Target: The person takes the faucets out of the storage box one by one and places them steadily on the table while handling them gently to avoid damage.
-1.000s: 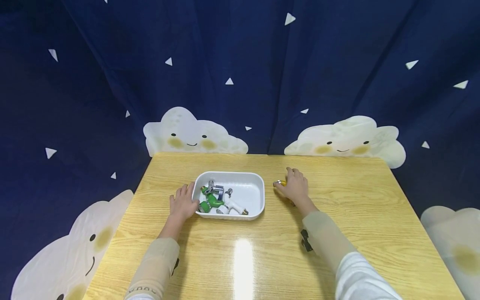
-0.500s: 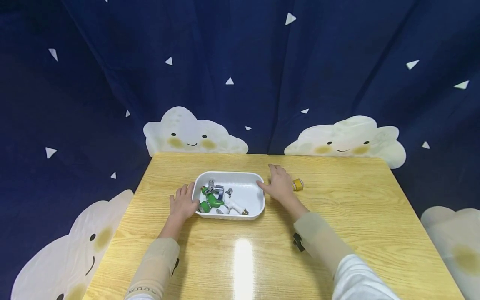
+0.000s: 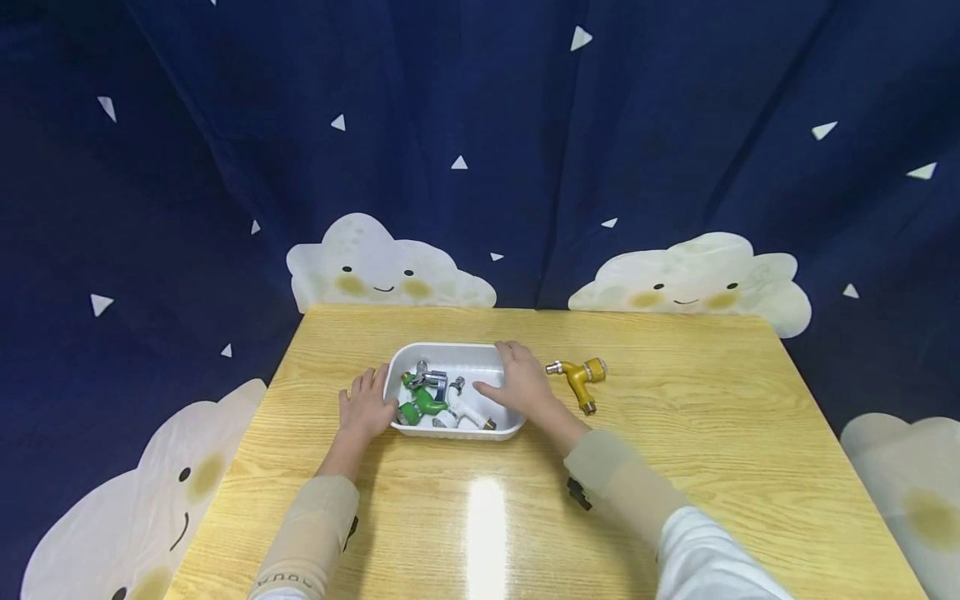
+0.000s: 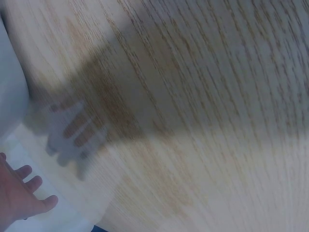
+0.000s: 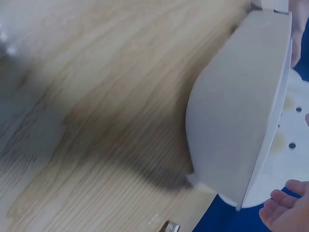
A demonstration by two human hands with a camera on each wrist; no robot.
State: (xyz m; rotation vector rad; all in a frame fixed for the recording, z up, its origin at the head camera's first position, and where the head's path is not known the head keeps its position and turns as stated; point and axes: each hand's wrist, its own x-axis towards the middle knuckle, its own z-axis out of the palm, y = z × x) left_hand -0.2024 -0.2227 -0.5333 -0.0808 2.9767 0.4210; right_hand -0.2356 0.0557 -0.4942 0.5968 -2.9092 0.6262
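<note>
A white rectangular tub (image 3: 512,433) sits on the wooden table, holding a green tap (image 3: 429,402), a white tap (image 3: 468,412) and a chrome tap (image 3: 440,383) in its left half. Against the tub's left end rests my left hand (image 3: 365,408), fingers extended along the outside and thumb by the rim. My right hand (image 3: 522,386) is over the tub's right end with its fingers spread and nothing in them. A yellow tap (image 3: 577,379) lies on the table just right of that hand. In the right wrist view, the right hand (image 5: 287,210) appears beside the tub wall (image 5: 236,106).
The wooden table (image 3: 697,467) extends to both sides and in front of the tub. Behind it hangs a dark blue curtain (image 3: 510,108) with white triangles and smiling clouds. A black strap piece (image 3: 578,492) shows under the right sleeve.
My right hand has moved left, away from the yellow tap and over the tub's right end. The yellow tap is now uncovered on the table. The left hand has stayed put.
</note>
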